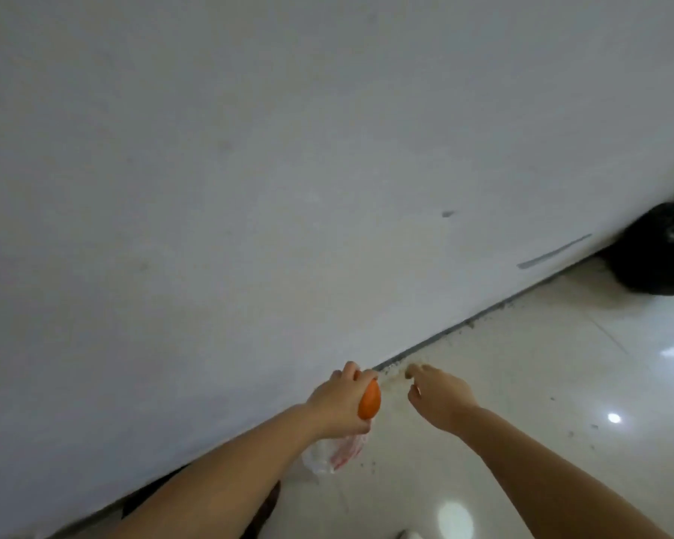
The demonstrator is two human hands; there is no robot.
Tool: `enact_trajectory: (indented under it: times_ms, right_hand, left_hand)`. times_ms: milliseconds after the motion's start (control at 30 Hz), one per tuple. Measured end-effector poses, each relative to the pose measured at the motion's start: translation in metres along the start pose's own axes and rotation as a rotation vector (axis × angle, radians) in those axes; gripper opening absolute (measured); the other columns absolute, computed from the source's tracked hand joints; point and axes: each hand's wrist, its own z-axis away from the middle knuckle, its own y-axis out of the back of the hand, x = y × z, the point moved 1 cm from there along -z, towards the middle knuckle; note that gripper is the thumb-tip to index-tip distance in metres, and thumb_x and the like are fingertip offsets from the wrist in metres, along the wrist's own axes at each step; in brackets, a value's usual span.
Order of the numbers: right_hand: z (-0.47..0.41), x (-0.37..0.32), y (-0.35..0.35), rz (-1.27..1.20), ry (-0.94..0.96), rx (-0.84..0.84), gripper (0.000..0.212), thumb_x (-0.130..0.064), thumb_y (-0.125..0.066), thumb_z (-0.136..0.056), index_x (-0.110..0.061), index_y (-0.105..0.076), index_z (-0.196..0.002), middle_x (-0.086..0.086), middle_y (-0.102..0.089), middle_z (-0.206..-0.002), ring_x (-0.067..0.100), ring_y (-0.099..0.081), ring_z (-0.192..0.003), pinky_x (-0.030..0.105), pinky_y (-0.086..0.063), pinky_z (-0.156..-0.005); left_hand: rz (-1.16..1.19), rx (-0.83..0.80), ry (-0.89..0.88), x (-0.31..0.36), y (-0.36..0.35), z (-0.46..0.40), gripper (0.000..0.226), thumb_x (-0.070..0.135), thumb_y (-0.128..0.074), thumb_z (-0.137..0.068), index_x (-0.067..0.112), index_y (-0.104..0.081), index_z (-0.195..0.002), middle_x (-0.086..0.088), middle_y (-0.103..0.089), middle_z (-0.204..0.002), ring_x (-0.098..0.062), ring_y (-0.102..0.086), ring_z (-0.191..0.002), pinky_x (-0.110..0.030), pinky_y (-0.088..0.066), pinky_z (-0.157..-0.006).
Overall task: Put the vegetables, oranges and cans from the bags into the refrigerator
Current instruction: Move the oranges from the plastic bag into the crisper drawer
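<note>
My left hand (337, 402) grips an orange (369, 400), which shows below my curled fingers at the lower middle. Under that hand a thin clear plastic bag with red print (333, 455) lies on the floor, partly hidden by my forearm. To the right my right hand (436, 394) hangs over the tiles with loosely bent fingers and holds nothing. No refrigerator, vegetables or cans are in view.
A large white wall (288, 169) fills most of the frame and meets the glossy white tile floor (561, 363) along a dirty dark seam. A black plastic bag (658, 250) sits on the floor at the right edge.
</note>
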Motion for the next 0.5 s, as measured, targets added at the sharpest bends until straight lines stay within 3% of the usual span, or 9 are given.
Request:
enact_trajectory:
  times_ms: [267,400,500]
  right_hand:
    - [0.193,0.067,0.125,-0.123,-0.344,0.437,0.028,-0.023,-0.038,-0.096,-0.015,-0.050,-0.119,0.007,-0.059,-0.118,0.029,-0.059,-0.099,0.035,-0.047,-0.081]
    - [0.315,0.101,0.125,-0.107,-0.520,0.564,0.020,-0.022,-0.040,-0.094,-0.016,-0.050,-0.110,0.006,-0.060,-0.107,0.022,-0.054,-0.083,0.030,-0.043,-0.070]
    - [0.414,0.134,0.114,-0.113,-0.672,0.630,0.024,-0.021,-0.039,-0.094,-0.017,-0.050,-0.115,0.006,-0.060,-0.111,0.025,-0.054,-0.084,0.030,-0.037,-0.067]
  left_hand:
    - [-0.321,0.100,-0.398,0.164,0.102,0.054,0.071,0.036,-0.068,-0.079,0.027,-0.030,-0.138,-0.005,-0.032,-0.137,-0.029,-0.046,-0.118,-0.042,-0.048,-0.095]
    - [-0.340,0.095,-0.592,0.271,0.091,0.084,0.072,0.035,-0.070,-0.078,0.028,-0.030,-0.138,-0.005,-0.032,-0.139,-0.028,-0.048,-0.117,-0.039,-0.049,-0.094]
    - [-0.320,0.041,-0.738,0.356,0.053,0.121,0.076,0.034,-0.072,-0.077,0.028,-0.029,-0.139,-0.004,-0.031,-0.140,-0.027,-0.046,-0.120,-0.039,-0.048,-0.096]
